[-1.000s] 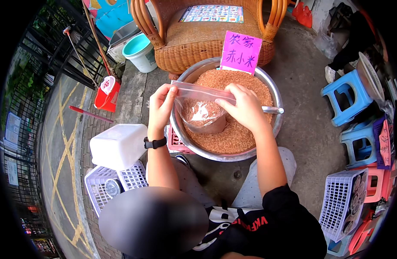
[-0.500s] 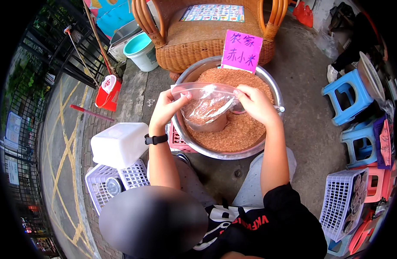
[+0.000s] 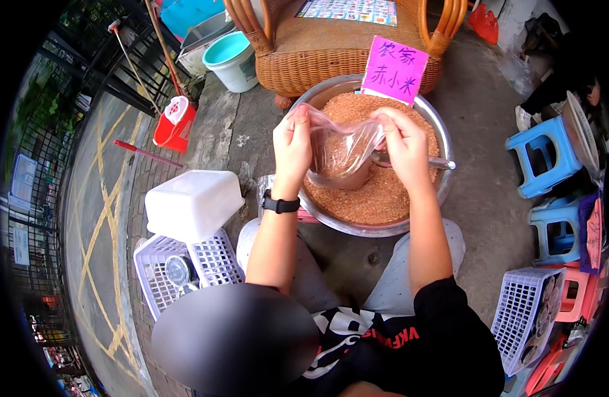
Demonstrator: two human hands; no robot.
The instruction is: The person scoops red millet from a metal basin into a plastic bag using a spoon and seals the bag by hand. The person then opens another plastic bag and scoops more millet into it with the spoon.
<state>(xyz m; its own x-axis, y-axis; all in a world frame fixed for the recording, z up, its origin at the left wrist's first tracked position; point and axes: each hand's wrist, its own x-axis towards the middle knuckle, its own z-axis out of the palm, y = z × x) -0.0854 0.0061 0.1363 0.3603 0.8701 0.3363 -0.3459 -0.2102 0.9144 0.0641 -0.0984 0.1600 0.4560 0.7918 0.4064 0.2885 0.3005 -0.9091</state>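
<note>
A clear plastic bag with reddish-brown grain in its lower part hangs between my hands. My left hand pinches one upper corner, and my right hand grips the opposite one. The bag's top edge dips between them. Beneath it is a wide metal basin heaped with the same grain; whether the bag rests on the heap I cannot tell. A metal scoop's handle crosses the basin's right rim, its head partly hidden by my right hand and the bag. A pink handwritten sign stands at the basin's far side.
Beyond the basin stands a wicker chair. To the left are a white tub, a lilac basket, a white bucket and a red mop bucket. Blue stools and another basket line the right side.
My hands have come closer together. The bag's top edge, stretched nearly straight before, now sags and folds. The view has shifted slightly.
</note>
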